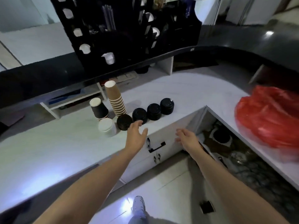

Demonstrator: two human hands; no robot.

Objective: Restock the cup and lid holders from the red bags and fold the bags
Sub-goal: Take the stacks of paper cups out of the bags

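On the white counter (48, 143) stand a tall stack of brown cups (115, 99), a short stack of black cups (99, 109), a stack of white lids (107, 126) and several stacks of black lids (140, 115). My left hand (136, 135) hovers open just in front of the black lids, fingers spread, holding nothing. My right hand (187, 137) is open and empty over the counter's front edge. A crumpled red bag (268, 117) lies on the counter at the right. The black cup and lid holder (129, 29) stands on the raised dark ledge behind.
A dark curved ledge (242, 50) runs along the back of the counter. Below the counter are white drawers with a black handle (157, 147) and an open cabinet with clutter (226, 143). My shoe (139, 206) is on the tiled floor.
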